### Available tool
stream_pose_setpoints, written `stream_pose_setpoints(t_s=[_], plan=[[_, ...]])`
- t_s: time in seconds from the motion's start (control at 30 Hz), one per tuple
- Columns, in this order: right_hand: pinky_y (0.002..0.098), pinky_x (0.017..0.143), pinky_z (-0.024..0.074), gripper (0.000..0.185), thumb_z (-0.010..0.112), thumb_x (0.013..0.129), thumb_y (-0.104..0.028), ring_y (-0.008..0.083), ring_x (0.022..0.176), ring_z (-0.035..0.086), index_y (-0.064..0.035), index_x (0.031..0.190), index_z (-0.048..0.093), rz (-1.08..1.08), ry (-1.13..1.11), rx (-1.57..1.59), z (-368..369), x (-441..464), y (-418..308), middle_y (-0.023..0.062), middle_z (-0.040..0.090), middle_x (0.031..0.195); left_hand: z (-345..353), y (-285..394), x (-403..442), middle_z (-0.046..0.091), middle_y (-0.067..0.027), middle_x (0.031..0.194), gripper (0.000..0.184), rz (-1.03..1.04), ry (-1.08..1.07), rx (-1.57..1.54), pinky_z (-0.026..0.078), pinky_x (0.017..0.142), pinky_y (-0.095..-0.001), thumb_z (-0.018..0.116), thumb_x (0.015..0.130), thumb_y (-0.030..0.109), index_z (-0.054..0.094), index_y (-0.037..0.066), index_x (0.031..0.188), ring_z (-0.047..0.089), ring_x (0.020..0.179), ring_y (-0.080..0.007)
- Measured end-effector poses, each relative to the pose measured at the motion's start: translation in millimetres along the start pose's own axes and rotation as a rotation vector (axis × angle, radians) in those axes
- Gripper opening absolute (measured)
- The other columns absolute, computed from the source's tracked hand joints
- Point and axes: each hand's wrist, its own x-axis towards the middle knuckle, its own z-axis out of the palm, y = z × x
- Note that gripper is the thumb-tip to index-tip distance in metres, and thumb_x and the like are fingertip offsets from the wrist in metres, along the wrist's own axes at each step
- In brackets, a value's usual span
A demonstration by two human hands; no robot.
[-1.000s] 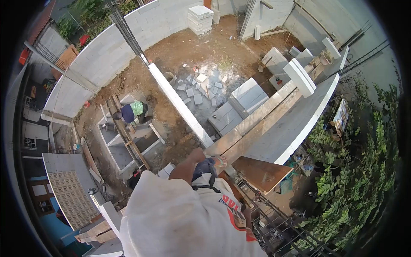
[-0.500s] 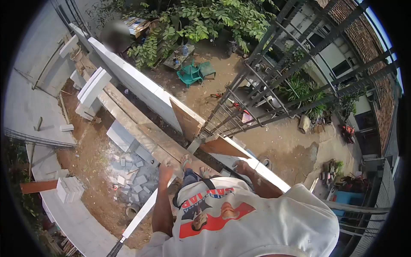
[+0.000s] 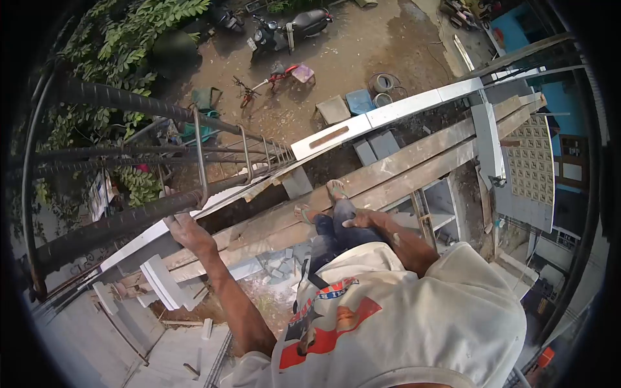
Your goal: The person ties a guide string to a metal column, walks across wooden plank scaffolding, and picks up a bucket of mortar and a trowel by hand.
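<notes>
My left hand (image 3: 187, 235) reaches out to the left with its fingers stretched toward the top of the white block wall (image 3: 229, 196). It is just below a column of dark steel rebar (image 3: 149, 205); whether the fingertips touch the wall or the bar I cannot tell. My right hand (image 3: 363, 220) hangs by my thigh, with its fingers loosely apart and nothing seen in it. My sandalled feet stand on long wooden planks (image 3: 401, 154) that run along the wall.
White blocks (image 3: 158, 281) rest across the planks at the left, and a block pillar (image 3: 486, 142) rises at the right. Broken block pieces (image 3: 279, 264) lie below. Beyond the wall are a red bicycle (image 3: 275, 79), a parked motorbike (image 3: 284, 32) and a blue container (image 3: 359, 101).
My view has turned to the right. My left arm has stretched out to the left, toward the wall and rebar. My right hand has come from beside the wall to my thigh.
</notes>
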Motion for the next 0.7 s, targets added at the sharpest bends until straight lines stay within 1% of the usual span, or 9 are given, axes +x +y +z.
stream_pose_setpoints(t_s=[0.03,0.07,0.13,0.27,0.33,0.37,0.5,0.6,0.7], plan=[[0.0437,0.108,0.0409,0.100,0.067,0.081,-0.067,0.0338,0.127,0.057,0.0056,0.145,0.044,0.111,-0.105,-0.109,-8.7,-3.8,-9.1,0.0267,0.059,0.135,9.0,-8.2,4.3,0.045,-0.0188,0.149,0.058,-0.013,-0.021,0.008,0.033,0.115,-0.0473,0.042,0.105,0.035,0.036,-0.003,0.149,0.042,0.140,-0.0309],[0.0437,0.108,0.0409,0.100,0.067,0.081,-0.067,0.0338,0.127,0.057,0.0056,0.145,0.044,0.119,-0.120,-0.095,-7.7,2.8,-1.9,0.0267,0.059,0.135,8.6,-16.8,7.3,0.046,-0.0204,0.148,0.058,0.123,-0.092,0.059,0.033,0.116,-0.0470,0.041,0.104,0.034,0.035,-0.003,0.149,0.043,0.139,-0.0317],[0.0452,0.110,0.0403,0.104,0.067,0.081,-0.068,0.0377,0.132,0.051,0.0034,0.150,0.035,0.132,-0.149,-0.181,9.5,19.6,16.2,0.0264,0.052,0.142,31.8,-10.8,5.3,0.048,-0.0240,0.144,0.063,0.148,-0.157,-0.095,0.031,0.117,-0.0460,0.037,0.103,0.038,0.034,-0.004,0.149,0.046,0.136,-0.0324],[0.0475,0.111,0.0395,0.112,0.067,0.081,-0.069,0.0437,0.140,0.041,0.0001,0.157,0.021,0.137,-0.208,-0.351,33.9,61.5,47.5,0.0260,0.040,0.153,36.0,-52.4,3.2,0.058,-0.0195,0.130,0.075,0.176,-0.089,-0.125,0.044,0.108,-0.0437,0.045,0.100,0.055,0.037,-0.004,0.146,0.055,0.124,-0.0290],[0.0498,0.113,0.0383,0.131,0.074,0.077,-0.063,0.0475,0.143,0.034,-0.0022,0.158,-0.010,0.388,-0.203,-0.331,35.7,82.2,55.0,0.0294,0.026,0.159,42.1,-62.2,3.8,0.063,-0.0159,0.117,0.069,0.131,0.027,0.171,0.049,0.099,-0.0398,0.049,0.101,0.054,0.045,-0.005,0.135,0.060,0.113,-0.0250],[0.0487,0.111,0.0413,0.138,0.082,0.072,-0.058,0.0471,0.140,0.040,0.0014,0.157,-0.009,0.397,-0.129,-0.280,26.5,77.5,48.4,0.0335,0.030,0.154,53.5,-63.7,3.8,0.062,-0.0139,0.111,0.049,0.196,0.146,0.406,0.050,0.093,-0.0375,0.049,0.103,0.039,0.050,-0.004,0.125,0.060,0.103,-0.0217],[0.0483,0.107,0.0451,0.141,0.087,0.067,-0.055,0.0468,0.131,0.049,0.0038,0.156,-0.007,0.303,-0.055,-0.284,28.4,122.1,81.3,0.0385,0.034,0.146,69.0,-113.4,15.8,0.039,-0.0015,0.075,0.045,0.288,0.228,0.231,0.038,0.070,-0.0259,0.047,0.105,0.048,0.054,0.003,0.106,0.038,0.069,-0.0137],[0.0491,0.106,0.0458,0.139,0.088,0.067,-0.051,0.0492,0.130,0.049,0.0047,0.155,-0.004,0.356,-0.077,-0.223,-7.9,116.5,48.2,0.0411,0.032,0.145,75.2,-116.3,18.1,0.031,-0.0012,0.071,0.043,0.121,0.467,-0.002,0.037,0.064,-0.0280,0.049,0.105,0.043,0.050,0.002,0.092,0.032,0.065,-0.0144],[0.0517,0.105,0.0463,0.131,0.087,0.069,-0.045,0.0525,0.129,0.048,0.0054,0.154,0.002,0.306,-0.053,-0.248,2.0,134.0,66.0,0.0430,0.028,0.145,90.3,-127.8,26.9,0.020,0.0005,0.067,0.039,0.209,0.618,0.236,0.025,0.056,-0.0284,0.049,0.105,0.034,0.036,0.008,0.078,0.024,0.061,-0.0133]])
